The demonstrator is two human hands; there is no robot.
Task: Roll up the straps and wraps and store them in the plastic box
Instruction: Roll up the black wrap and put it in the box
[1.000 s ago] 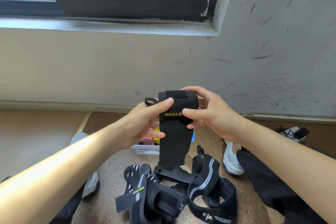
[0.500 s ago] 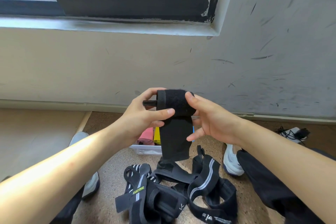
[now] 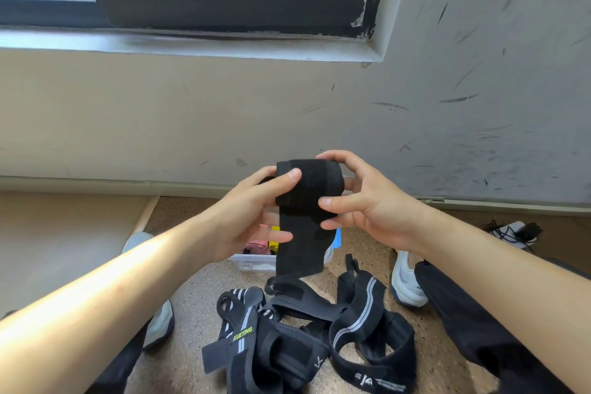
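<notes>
The left hand (image 3: 252, 211) and right hand (image 3: 361, 205) both grasp a half-rolled wrap (image 3: 303, 201) above the box (image 3: 256, 262), which already holds some rolls, while a pile of straps (image 3: 307, 336) waits on the floor.

We get one head-worn view, angled forward and down, close over the plastic box (image 3: 252, 264), facing the wall (image 3: 447, 105) behind it.
</notes>
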